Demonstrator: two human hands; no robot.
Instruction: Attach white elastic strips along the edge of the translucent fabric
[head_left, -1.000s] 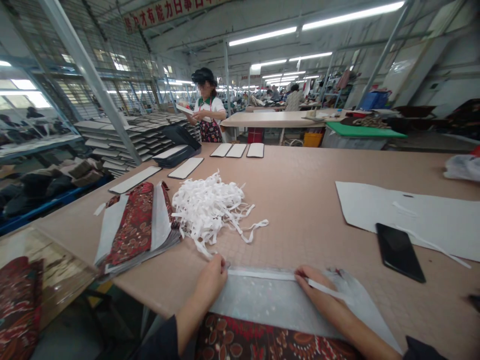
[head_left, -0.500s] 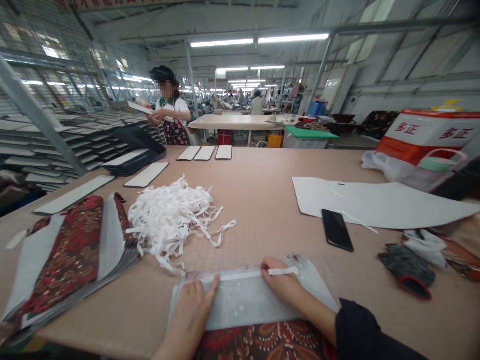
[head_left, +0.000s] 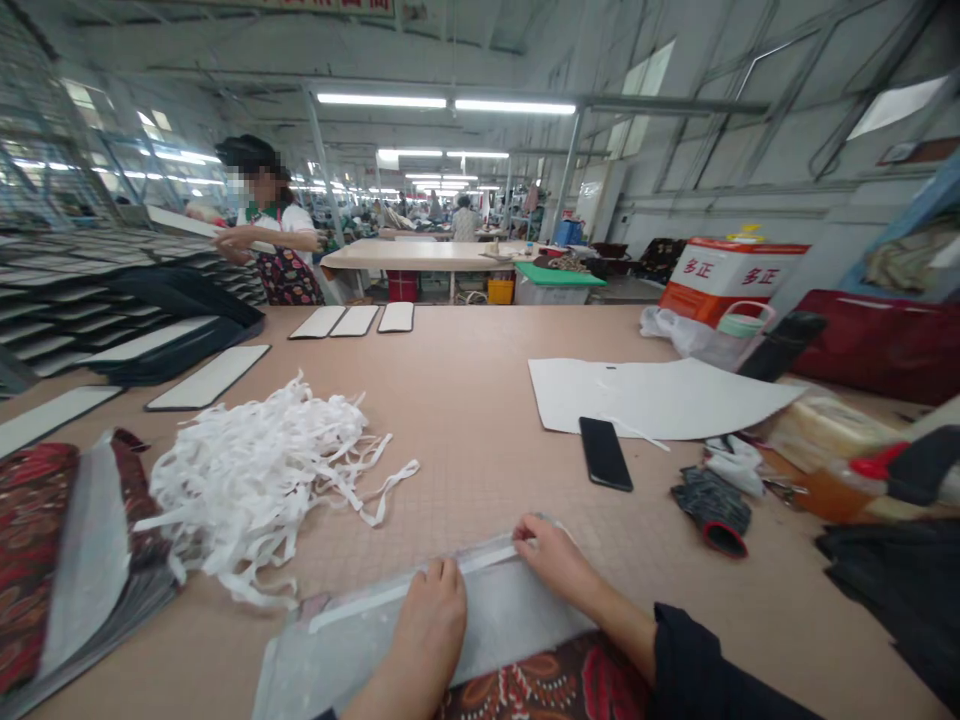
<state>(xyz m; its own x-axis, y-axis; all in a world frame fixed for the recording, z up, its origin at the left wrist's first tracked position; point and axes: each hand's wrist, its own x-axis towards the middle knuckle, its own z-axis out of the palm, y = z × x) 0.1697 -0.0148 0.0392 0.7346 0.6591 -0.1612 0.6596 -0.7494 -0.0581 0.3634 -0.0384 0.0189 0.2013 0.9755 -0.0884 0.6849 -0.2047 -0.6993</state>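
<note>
On the near worktop (head_left: pixel 465 420) lay patterned fabric (head_left: pixel 547 680), its white strip (head_left: pixel 360 604) pinched by the right fingers (head_left: pixel 529 530) — seemingly to keep it straight — while the left fingers (head_left: pixel 444 578) bent over it, grip unclear.

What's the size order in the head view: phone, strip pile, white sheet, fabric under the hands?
1. Strip pile and fabric: too close to rank, fabric partly hidden
2. White sheet
3. Phone

Can pass straight ahead from between left hand (head_left: pixel 433 610) and right hand (head_left: pixel 551 560), over tabletop (head_left: pixel 469 400) between white strips (head_left: pixel 259 470) and black phone (head_left: pixel 606 455). Blocked ahead-left of the left hand by the heaped strips; right of the right hand, by dark red-rimmed cloth (head_left: pixel 709 500).
</note>
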